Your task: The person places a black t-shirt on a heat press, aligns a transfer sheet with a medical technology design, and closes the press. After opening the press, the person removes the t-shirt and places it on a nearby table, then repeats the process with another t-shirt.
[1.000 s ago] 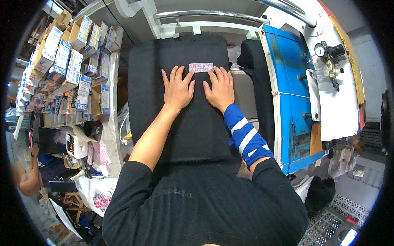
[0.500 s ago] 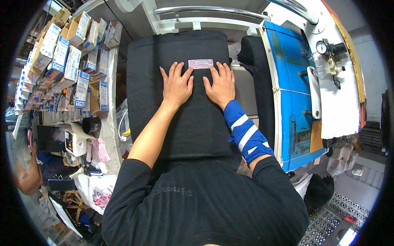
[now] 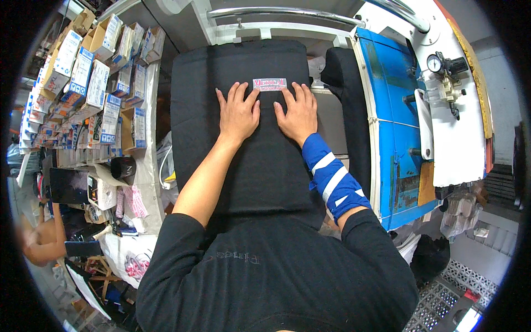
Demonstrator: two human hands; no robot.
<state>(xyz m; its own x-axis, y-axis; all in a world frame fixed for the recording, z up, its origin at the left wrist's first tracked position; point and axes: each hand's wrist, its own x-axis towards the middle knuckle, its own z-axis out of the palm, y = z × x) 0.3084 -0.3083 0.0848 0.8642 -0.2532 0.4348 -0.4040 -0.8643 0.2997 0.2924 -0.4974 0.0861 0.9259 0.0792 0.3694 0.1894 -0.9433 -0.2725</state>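
A small rectangular label (image 3: 270, 83) with red and white lettering lies on black fabric (image 3: 251, 166) spread over a flat board in front of me. My left hand (image 3: 239, 113) rests palm down on the fabric, fingers apart, its index fingertip at the label's lower left corner. At the lower right corner is the index fingertip of my right hand (image 3: 298, 115), which lies flat with its fingers spread. Neither hand grasps anything. A blue and white wrap (image 3: 334, 180) covers my right forearm.
Stacked cardboard boxes (image 3: 91, 83) fill the left side above a pale table edge (image 3: 149, 177). To the right stands a blue panel (image 3: 390, 133) beside a white machine with a pressure gauge (image 3: 434, 63). A metal bar (image 3: 287, 14) crosses the far end. Another person's arm (image 3: 50, 243) shows at far left.
My hands and the label stay almost in place; the label sits very slightly farther from me. At the far left, the other person's arm has shifted.
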